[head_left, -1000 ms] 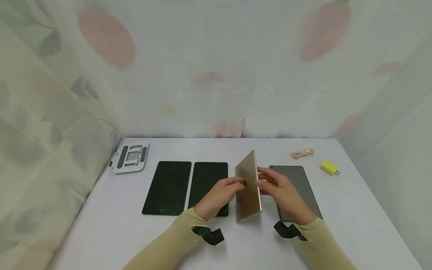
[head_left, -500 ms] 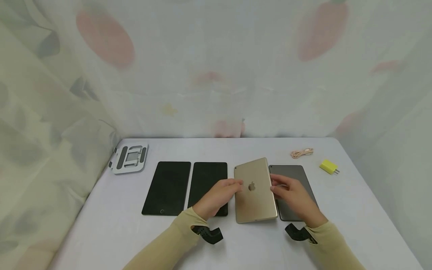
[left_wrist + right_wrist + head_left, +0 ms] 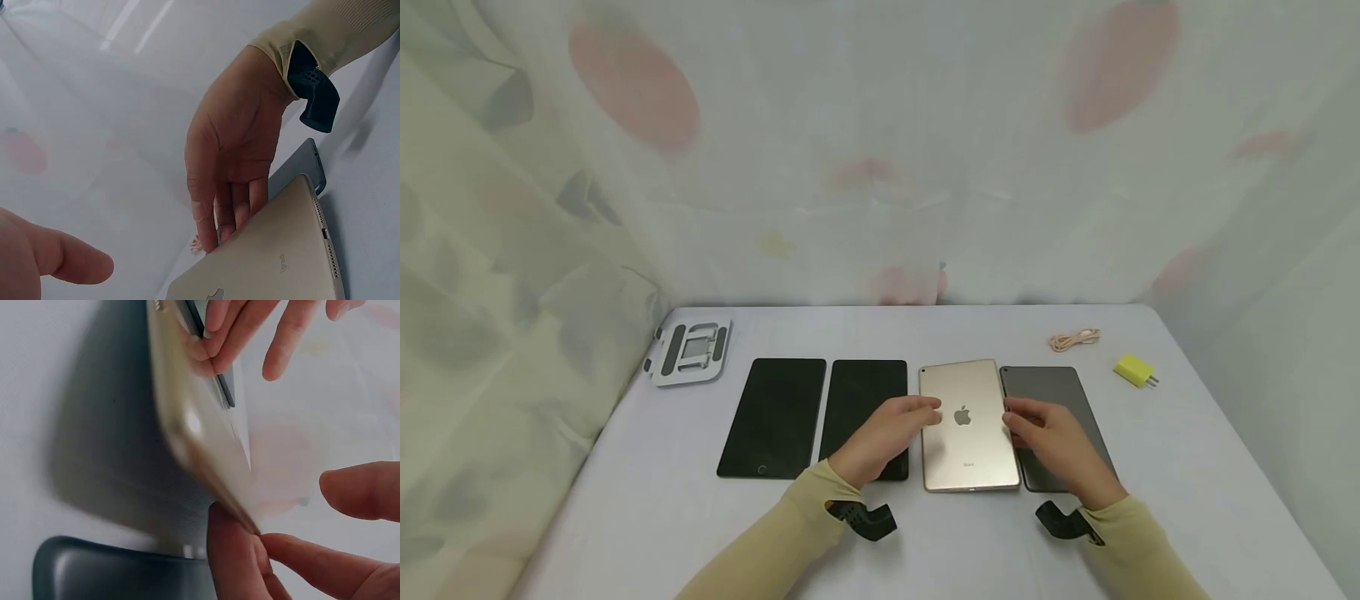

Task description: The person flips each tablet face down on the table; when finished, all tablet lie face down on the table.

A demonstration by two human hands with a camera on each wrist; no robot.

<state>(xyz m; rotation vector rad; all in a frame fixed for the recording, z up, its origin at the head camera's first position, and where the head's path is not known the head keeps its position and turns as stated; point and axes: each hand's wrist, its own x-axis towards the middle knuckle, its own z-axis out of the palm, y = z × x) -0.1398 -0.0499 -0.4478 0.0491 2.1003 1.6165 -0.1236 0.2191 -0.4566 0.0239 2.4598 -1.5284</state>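
Observation:
A gold tablet lies nearly flat, its back with the apple logo facing up. Its right edge is still raised off the table in the right wrist view, with a shadow beneath. My right hand pinches that edge, one finger underneath it. From the left, my left hand touches the tablet's back with straight fingers; its thumb stands apart from the tablet. A grey tablet, also back up, lies to the right, partly behind my right hand. Left of the gold one is a black tablet, partly covered by my left hand.
Another black tablet lies further left, screen up. A silver folding stand sits at the back left. At the back right are a coiled beige cable and a yellow charger plug. Patterned curtains enclose the table.
The gold tablet has swung from nearly upright on its left edge down to nearly flat, back up. My right hand moved right and down with its edge; my left hand barely moved.

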